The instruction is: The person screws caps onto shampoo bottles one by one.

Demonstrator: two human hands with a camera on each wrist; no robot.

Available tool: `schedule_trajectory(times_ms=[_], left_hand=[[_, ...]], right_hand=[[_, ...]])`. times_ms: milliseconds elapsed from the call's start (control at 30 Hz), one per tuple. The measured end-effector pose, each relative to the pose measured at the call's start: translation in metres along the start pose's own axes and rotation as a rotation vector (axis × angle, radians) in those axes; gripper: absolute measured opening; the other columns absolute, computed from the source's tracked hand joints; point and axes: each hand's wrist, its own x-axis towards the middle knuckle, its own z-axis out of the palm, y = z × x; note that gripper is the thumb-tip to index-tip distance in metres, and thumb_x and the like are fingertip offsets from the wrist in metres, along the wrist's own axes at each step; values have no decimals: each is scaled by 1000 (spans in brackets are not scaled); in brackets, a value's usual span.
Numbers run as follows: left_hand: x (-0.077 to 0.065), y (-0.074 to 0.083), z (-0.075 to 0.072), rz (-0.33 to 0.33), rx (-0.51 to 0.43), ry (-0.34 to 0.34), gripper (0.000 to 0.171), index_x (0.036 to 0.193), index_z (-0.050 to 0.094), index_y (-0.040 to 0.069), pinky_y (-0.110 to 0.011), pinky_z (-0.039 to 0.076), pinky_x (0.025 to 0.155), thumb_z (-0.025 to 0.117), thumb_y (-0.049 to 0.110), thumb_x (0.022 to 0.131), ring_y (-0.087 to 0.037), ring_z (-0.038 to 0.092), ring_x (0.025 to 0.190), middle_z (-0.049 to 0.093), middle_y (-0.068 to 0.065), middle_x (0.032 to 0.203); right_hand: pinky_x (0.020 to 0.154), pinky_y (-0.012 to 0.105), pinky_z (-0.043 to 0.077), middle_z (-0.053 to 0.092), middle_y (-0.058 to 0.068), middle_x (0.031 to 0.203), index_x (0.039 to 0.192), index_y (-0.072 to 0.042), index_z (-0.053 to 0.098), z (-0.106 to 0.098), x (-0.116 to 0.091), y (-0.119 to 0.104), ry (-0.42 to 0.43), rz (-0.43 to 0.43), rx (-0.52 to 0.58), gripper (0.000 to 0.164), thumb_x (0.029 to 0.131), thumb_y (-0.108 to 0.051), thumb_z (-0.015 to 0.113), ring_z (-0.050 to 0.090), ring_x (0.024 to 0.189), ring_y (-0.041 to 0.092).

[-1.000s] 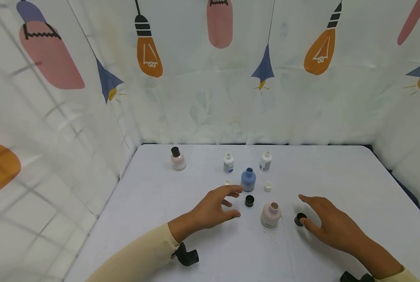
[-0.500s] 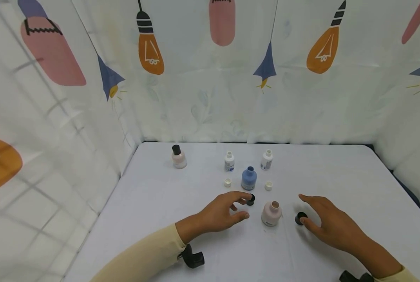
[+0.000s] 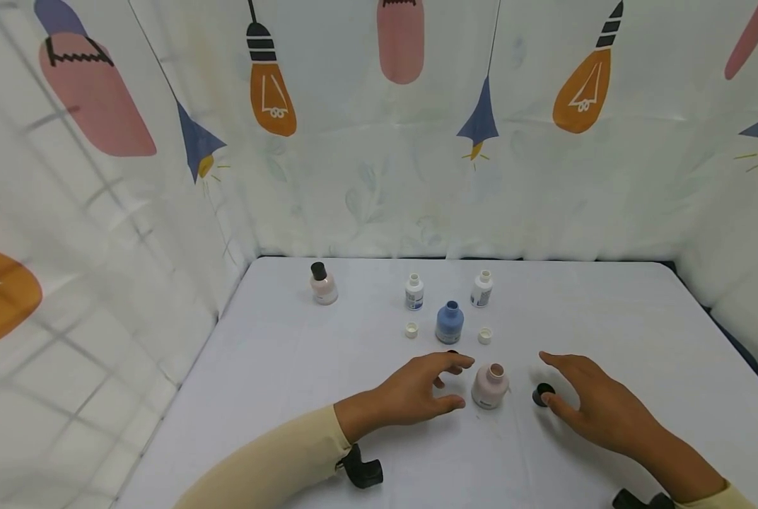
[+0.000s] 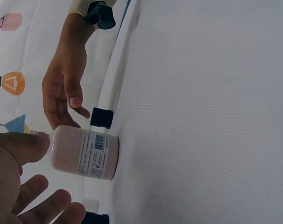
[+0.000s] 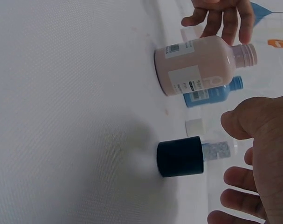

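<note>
An uncapped pink bottle (image 3: 490,387) stands upright between the two hands. Just to its left is my left hand (image 3: 420,389), fingers loosely bent and holding nothing; in the left wrist view its thumb overlaps the bottle's neck, and contact is unclear. My right hand (image 3: 602,410) hovers over the table to the right of the bottle, thumb and fingers spread. By its thumb sits a black cap (image 3: 543,394); the right wrist view shows this black cap (image 5: 181,156) on the tabletop, apart from the fingers. A second black cap (image 3: 452,352) is mostly hidden behind the left hand.
An open blue bottle (image 3: 449,323) stands behind the pink one, with white caps (image 3: 411,330) on either side. Farther back are two open white bottles (image 3: 414,292). A black-capped pale bottle (image 3: 323,284) stands at the back left. Patterned curtains (image 3: 379,191) border the white table (image 3: 277,367).
My left hand has moved right and toward me, from beside the blue bottle to beside the pink bottle, now covering most of the second black cap. The right hand has stayed in place.
</note>
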Motion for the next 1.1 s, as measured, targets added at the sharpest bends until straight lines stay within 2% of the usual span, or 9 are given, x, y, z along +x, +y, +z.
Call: schedule_trajectory(times_ms=[233, 600, 1100], left_hand=[[7, 3, 7, -21, 5, -3, 62, 150, 48, 15, -17, 50, 89, 77, 20, 95, -8, 57, 126, 53, 6, 147], [16, 5, 16, -26, 37, 4, 64, 151, 47, 15, -17, 50, 90, 77, 22, 95, -8, 57, 126, 51, 6, 150], [29, -1, 29, -44, 91, -10, 69, 153, 44, 16, -11, 46, 83, 78, 27, 94, -3, 55, 125, 53, 5, 148]], right_hand=[[83, 56, 55, 56, 16, 137, 149, -15, 51, 1, -2, 2, 4, 7, 8, 65, 92, -30, 78, 55, 125, 38], [82, 56, 56, 57, 17, 135, 147, -13, 52, 3, -4, 4, 13, -6, 11, 65, 91, -28, 80, 56, 123, 39], [82, 56, 56, 58, 17, 134, 146, -13, 53, 4, -5, 4, 19, 7, 6, 64, 89, -27, 81, 57, 121, 38]])
